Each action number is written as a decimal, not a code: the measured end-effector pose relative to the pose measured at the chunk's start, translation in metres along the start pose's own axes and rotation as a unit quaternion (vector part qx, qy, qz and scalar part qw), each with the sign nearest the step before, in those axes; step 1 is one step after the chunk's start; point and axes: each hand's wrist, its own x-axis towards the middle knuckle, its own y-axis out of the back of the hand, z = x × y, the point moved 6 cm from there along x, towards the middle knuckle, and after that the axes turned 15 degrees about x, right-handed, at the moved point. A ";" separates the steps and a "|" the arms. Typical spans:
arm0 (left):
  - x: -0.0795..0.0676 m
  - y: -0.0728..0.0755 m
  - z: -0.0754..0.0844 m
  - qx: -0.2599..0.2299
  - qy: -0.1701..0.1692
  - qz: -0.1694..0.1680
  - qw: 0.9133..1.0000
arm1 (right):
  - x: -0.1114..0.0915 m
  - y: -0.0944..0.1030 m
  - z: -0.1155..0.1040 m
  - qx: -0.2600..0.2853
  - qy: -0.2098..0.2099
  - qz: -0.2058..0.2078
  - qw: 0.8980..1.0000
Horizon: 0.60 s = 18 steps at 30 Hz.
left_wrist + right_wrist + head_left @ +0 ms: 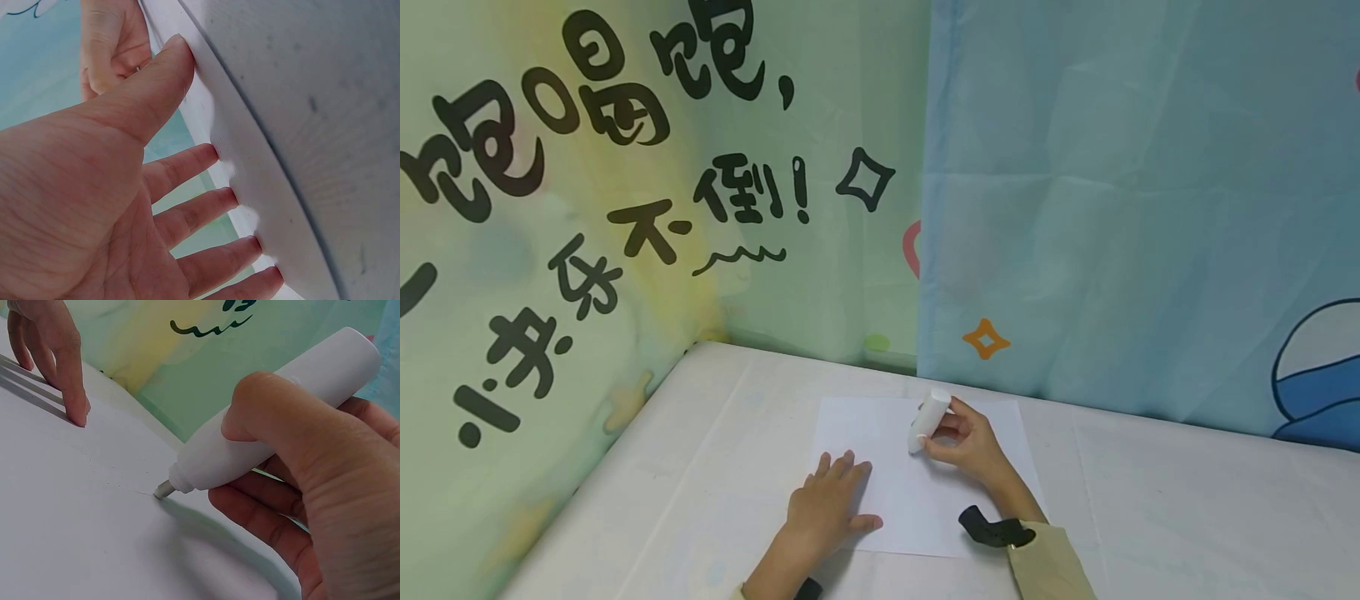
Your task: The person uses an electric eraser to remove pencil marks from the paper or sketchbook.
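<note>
In the head view my right hand grips a white electric eraser over a sheet of white paper. The right wrist view shows the eraser tilted, thumb on one side and fingers curled on the other. Its narrow tip meets the paper beside a faint line and a few small crumbs. My left hand has its fingers spread, with fingertips pressing on the left part of the sheet. From the left wrist, those fingertips rest on the paper near its edge.
A white-covered table lies under the paper. Behind it hang a green printed cloth with black characters and a blue cloth. A black strap is around my right wrist, by the light sleeve.
</note>
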 end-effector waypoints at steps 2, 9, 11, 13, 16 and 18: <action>0.000 -0.001 0.000 0.002 0.000 0.001 1.000 | 0.000 0.000 0.000 -0.003 -0.004 0.000 1.000; 0.000 0.000 0.000 0.003 0.002 -0.001 1.000 | 0.001 0.000 -0.002 -0.015 -0.006 0.014 1.000; 0.000 0.000 0.000 0.003 0.002 0.000 1.000 | 0.001 0.000 -0.002 -0.015 -0.007 0.016 1.000; 0.000 0.000 0.000 0.002 0.001 0.002 1.000 | 0.001 0.000 -0.002 -0.012 -0.009 0.014 1.000; 0.000 0.000 0.000 0.002 0.000 0.003 1.000 | 0.001 0.000 -0.001 -0.010 -0.012 0.010 1.000; 0.000 0.000 0.000 0.002 -0.001 0.002 1.000 | 0.000 0.000 0.000 -0.009 -0.016 0.007 1.000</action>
